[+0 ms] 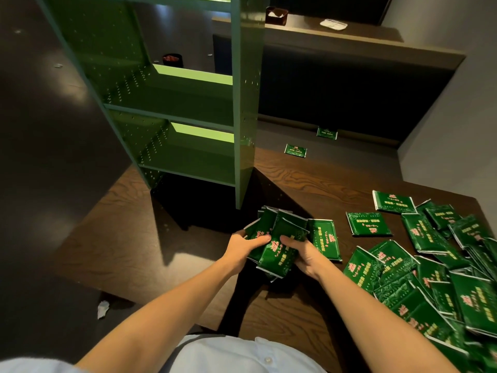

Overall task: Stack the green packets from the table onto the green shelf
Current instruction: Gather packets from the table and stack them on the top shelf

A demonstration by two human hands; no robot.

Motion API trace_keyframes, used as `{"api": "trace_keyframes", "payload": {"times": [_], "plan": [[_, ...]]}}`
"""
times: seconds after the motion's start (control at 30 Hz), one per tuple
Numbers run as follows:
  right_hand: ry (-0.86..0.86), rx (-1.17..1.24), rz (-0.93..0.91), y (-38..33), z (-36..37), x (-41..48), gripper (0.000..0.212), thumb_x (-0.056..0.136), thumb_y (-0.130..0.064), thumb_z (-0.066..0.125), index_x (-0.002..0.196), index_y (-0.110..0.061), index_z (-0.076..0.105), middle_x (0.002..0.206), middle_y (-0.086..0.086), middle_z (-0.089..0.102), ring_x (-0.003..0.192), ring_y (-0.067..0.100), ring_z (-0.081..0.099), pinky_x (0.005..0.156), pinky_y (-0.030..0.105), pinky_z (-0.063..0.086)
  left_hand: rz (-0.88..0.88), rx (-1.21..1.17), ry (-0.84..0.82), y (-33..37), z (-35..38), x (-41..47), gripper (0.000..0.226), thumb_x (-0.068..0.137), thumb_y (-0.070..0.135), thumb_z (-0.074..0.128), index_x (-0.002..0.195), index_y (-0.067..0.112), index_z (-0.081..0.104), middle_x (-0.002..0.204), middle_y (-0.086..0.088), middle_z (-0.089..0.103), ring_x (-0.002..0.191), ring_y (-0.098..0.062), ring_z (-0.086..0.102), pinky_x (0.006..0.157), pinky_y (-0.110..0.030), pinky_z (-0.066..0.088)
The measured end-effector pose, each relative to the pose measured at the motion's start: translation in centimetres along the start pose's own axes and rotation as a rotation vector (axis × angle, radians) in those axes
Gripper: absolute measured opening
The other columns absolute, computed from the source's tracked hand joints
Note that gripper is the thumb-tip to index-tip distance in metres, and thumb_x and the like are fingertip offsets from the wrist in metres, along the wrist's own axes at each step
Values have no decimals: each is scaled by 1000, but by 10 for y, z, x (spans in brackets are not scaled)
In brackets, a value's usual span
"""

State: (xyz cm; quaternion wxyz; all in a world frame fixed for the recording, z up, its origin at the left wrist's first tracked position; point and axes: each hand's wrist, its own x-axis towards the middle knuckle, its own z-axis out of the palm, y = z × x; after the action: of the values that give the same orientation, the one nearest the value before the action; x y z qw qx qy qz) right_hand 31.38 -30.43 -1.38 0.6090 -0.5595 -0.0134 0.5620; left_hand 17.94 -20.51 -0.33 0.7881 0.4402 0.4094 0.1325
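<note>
Hands, left and right, squeeze a messy bunch of green packets; loose ones might slip out.

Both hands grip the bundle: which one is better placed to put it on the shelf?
Probably the left hand: it holds the bundle on the side nearer the green shelf, whose open tiers lie ahead and left. The right hand sits toward the loose packets.

Dim room, hard shadows, wide-angle edge distortion.
</note>
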Motion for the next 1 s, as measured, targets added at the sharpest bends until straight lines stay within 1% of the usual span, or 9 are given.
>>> {"api": "trace_keyframes", "payload": {"times": [0.2,0.33,0.47,0.57,0.63,0.7,0.77,0.83,1.0], "plan": [[-35,-127,-43,-3,14,4,45,80,0,67,122,-12,56,109,10,67,97,24,64,87,41,52,-138,-323,-23,-6,-6,4,40,91,22,60,127,5,56,124,-23,61,101,-31,66,70,-36,60],[-196,-490,-97,-15,25,-1,52,77,4,70,116,-22,48,108,2,65,98,15,63,84,30,53,-129,-550,60,-11,-10,11,39,81,30,64,110,3,64,104,-20,69,81,-28,73,73,-44,60],[-233,-667,-83,-12,21,-2,80,72,-1,78,136,-18,33,124,5,59,115,19,57,103,39,45,-75,-353,-80,-14,-10,6,53,83,47,57,120,9,58,96,-8,75,86,-19,72,72,-32,59],[-222,-720,-97,-6,19,-5,97,57,-18,84,140,-15,34,129,5,58,121,20,54,108,42,41,54,73,-222,-7,-17,3,109,46,75,73,133,14,48,123,-5,64,113,-18,62,90,-27,54],[-230,-760,-124,-3,20,-7,91,56,-17,84,136,-11,40,128,4,58,118,16,56,109,40,41,84,301,-343,-1,-22,0,113,43,68,82,135,15,43,132,-4,56,122,-18,54,100,-27,48],[-206,-751,-136,0,21,-6,73,70,1,77,132,-9,40,126,-1,55,110,0,57,104,28,44,73,465,-416,3,-26,3,92,61,30,88,138,16,40,138,-3,51,127,-15,49,107,-26,41],[-215,-764,-148,5,20,-4,68,78,8,69,136,-5,36,135,-1,46,114,-1,52,98,14,44,118,624,-459,8,-29,6,86,69,3,81,140,19,35,139,1,47,127,-7,44,105,-6,33],[-226,-691,-166,7,19,-5,79,75,-3,76,141,-2,32,146,11,40,119,6,52,95,13,46,166,681,-433,14,-30,9,98,62,10,86,141,20,29,138,6,47,127,-4,44,100,-2,32],[-240,-809,-119,16,4,3,123,48,-39,92,144,-8,23,144,6,43,132,20,43,114,40,33,114,465,-278,-5,-31,9,98,55,12,87,138,9,35,127,-8,61,116,-17,61,96,-29,51]]}}
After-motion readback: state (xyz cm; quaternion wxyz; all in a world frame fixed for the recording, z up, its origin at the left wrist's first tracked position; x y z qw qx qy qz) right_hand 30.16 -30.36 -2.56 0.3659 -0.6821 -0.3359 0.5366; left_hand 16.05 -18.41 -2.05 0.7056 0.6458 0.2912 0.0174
